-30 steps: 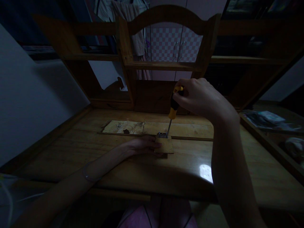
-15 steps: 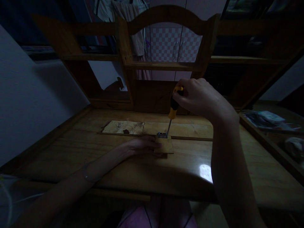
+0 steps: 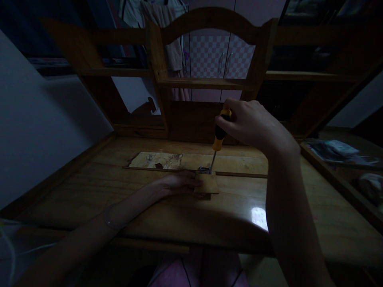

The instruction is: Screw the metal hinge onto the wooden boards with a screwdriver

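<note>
My right hand (image 3: pixel 243 117) is closed round the yellow and black handle of a screwdriver (image 3: pixel 219 133), held nearly upright with a slight tilt. Its shaft runs down to a small metal hinge (image 3: pixel 204 170), where the tip meets the right end. The hinge lies along the far edge of a small wooden block (image 3: pixel 208 183). From the left, my left hand (image 3: pixel 182 182) grips this block, thumb on top and other fingers partly hidden beneath or behind it. Behind the hinge lies a long wooden board (image 3: pixel 224 162), its left part rough and torn.
All this rests on a glossy wooden desk (image 3: pixel 134 203). A wooden shelf unit (image 3: pixel 206 83) rises along its back. At the right, a lower surface holds papers and plastic packets (image 3: pixel 341 146). A white wall (image 3: pixel 54 131) borders the left side.
The right hand and screwdriver have shifted very slightly, with the fingers turned a little on the handle. The left hand and block stay in place.
</note>
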The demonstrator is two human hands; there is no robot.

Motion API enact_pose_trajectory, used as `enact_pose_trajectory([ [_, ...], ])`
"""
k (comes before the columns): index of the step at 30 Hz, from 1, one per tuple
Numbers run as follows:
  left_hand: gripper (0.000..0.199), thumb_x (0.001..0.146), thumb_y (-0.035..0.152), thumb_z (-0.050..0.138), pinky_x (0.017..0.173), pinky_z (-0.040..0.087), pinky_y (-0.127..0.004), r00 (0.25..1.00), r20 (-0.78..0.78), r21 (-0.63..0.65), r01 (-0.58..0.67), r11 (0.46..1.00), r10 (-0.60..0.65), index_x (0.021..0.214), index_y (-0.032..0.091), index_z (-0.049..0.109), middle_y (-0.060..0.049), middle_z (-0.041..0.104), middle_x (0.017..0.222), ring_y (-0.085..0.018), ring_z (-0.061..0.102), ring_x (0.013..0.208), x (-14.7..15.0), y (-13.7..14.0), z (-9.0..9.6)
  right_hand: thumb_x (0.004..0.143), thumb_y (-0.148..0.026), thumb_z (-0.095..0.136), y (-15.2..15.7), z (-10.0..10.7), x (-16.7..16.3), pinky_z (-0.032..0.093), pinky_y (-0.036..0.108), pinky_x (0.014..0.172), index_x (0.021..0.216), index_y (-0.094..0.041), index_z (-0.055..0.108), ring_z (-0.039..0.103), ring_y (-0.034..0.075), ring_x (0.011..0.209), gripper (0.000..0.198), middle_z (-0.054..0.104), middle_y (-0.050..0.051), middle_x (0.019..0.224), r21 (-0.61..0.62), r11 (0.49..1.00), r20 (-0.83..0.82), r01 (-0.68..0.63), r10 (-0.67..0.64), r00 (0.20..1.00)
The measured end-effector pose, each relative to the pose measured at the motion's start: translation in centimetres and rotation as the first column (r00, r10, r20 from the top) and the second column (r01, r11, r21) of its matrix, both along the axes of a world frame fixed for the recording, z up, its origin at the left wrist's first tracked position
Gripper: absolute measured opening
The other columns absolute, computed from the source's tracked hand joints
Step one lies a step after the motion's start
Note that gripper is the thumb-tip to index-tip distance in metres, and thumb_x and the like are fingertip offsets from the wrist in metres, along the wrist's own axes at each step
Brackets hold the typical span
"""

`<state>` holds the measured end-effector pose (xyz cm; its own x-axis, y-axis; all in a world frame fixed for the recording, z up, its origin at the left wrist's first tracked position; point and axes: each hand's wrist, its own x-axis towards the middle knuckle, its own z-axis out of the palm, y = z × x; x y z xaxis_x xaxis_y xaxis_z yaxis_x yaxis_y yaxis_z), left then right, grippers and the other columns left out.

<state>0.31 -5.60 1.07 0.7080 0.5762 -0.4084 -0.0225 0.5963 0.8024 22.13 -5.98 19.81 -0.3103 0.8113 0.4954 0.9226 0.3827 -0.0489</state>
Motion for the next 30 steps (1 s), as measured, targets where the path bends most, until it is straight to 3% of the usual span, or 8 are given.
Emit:
enact_pose_trajectory([
  [7,0.035,0.077,0.020,0.081,0.100,0.054,-0.042,1.000,0.010,0.004,0.019,1.000,-0.019,0.108,0.009,0.070,-0.015,0.070,0.115,-0.027,0.067,0.110,-0.13,0.13,-0.12,0.090,-0.034,0.049,-0.12,0.07,-0.29,0.043,0.038,0.076,0.105,-0.018,0.064,0.061,0.027,0.089,0.026,0.068,0.011,0.094,-0.021,0.998,-0.002,-0.052,0.052,0.999],
  [13,0.026,0.073,0.018,0.083,0.098,0.055,-0.042,0.999,-0.027,-0.019,-0.019,1.000,0.019,0.093,0.008,0.071,-0.014,0.072,0.107,-0.026,0.069,0.105,-0.11,0.02,0.22,0.091,-0.029,0.050,-0.29,-0.15,-0.41,0.043,0.038,0.079,0.117,-0.021,0.057,0.060,0.028,0.095,0.028,0.067,0.010,0.102,0.007,0.997,-0.008,-0.081,0.081,0.997],
  [20,0.038,0.074,0.022,0.083,0.096,0.056,-0.039,1.000,-0.025,0.002,0.004,1.000,-0.004,0.107,0.009,0.071,-0.015,0.071,0.115,-0.025,0.068,0.106,-0.07,0.07,0.20,0.090,-0.032,0.055,-0.24,-0.18,-0.35,0.043,0.039,0.080,0.123,-0.021,0.050,0.059,0.029,0.099,0.035,0.065,0.011,0.107,0.002,0.999,-0.003,-0.041,0.041,0.999],
  [30,0.032,0.075,0.022,0.082,0.098,0.056,-0.038,1.000,0.003,-0.009,0.002,1.000,-0.002,0.103,0.009,0.072,-0.013,0.072,0.111,-0.025,0.068,0.107,-0.21,0.22,-0.34,0.089,-0.024,0.049,-0.47,0.07,-0.63,0.043,0.039,0.079,0.119,-0.021,0.052,0.058,0.028,0.093,0.031,0.066,0.011,0.102,0.000,0.998,-0.018,-0.061,0.061,0.998],
])
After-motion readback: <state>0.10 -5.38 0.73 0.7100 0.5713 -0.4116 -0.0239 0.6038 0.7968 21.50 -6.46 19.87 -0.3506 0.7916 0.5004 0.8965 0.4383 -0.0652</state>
